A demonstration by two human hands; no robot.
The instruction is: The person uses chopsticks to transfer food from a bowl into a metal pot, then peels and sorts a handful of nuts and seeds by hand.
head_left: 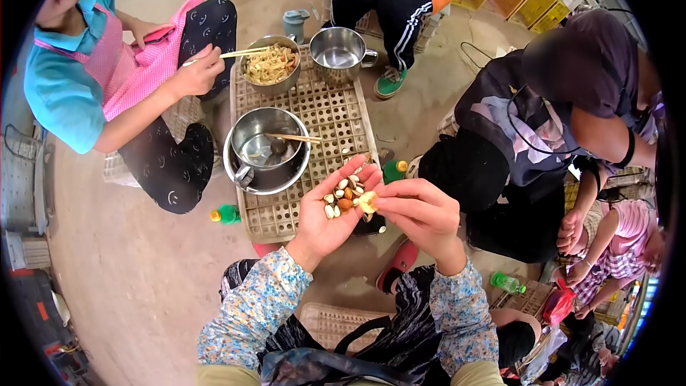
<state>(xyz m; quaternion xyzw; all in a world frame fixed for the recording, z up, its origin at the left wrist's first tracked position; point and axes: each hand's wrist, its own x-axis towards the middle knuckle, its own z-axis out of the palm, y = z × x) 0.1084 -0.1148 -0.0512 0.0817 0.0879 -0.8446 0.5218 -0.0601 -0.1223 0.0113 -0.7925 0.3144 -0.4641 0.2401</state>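
My left hand [320,230] is held palm up, cupped under a small heap of mixed nuts [346,199]. Pale pistachio-like nuts in their shells, brown almond-like ones and a few dark pieces lie among them. Just over the heap, my right hand [426,216] pinches a pale yellow chip-like piece [367,202] between thumb and fingers. Both hands are above the near end of an upturned plastic crate [325,118]. On it, a steel mug [246,175] with wooden chopsticks [294,139] stands in a steel bowl [306,159].
At the crate's far end are a bowl of noodles [271,68] and a steel mug [339,57]. A person at left [78,78] holds chopsticks in the noodles. Others sit across and at right. Green bottles [227,214] stand beside the crate.
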